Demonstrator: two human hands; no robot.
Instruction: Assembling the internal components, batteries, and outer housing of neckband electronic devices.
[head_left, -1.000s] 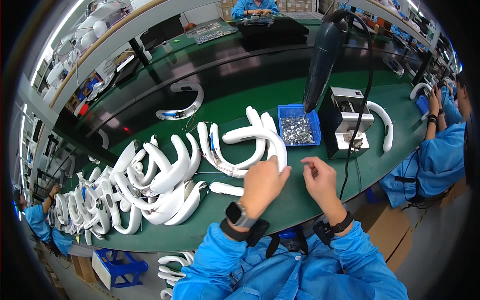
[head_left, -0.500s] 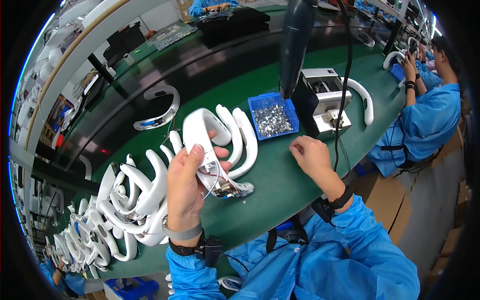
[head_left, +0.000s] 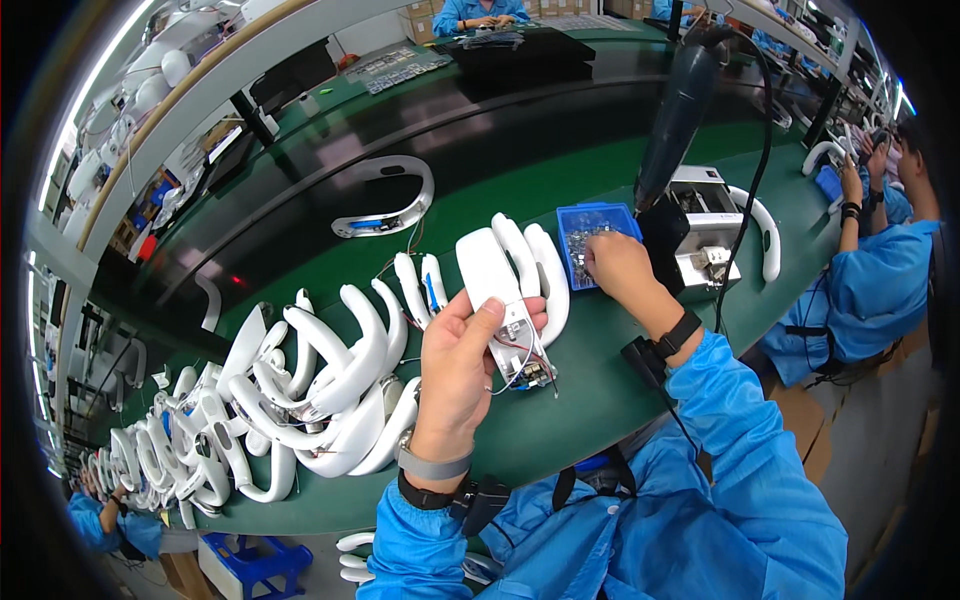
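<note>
My left hand (head_left: 463, 352) is closed around a white curved neck fan housing (head_left: 487, 268). The housing's lower end is open, showing thin wires and a small circuit board (head_left: 535, 372). My right hand (head_left: 622, 267) reaches into a blue bin (head_left: 578, 214) of small shiny metal parts (head_left: 592, 240). Its fingers are curled down among the parts, and the fingertips are too hidden to show what they pinch. Just beyond my left hand, two more white curved housings (head_left: 552, 290) lie side by side on the green table.
A heap of white curved housings (head_left: 330, 390) covers the table at left. A dark hand-held driver (head_left: 680, 120) hangs above a metal box-shaped machine (head_left: 708, 235). One housing (head_left: 385, 220) lies on the dark conveyor belt (head_left: 300, 180). A co-worker in blue (head_left: 860, 270) sits at right.
My right hand has moved from beside the blue bin into it. My left hand has turned the housing so its broad white face shows. The whole view has shifted.
</note>
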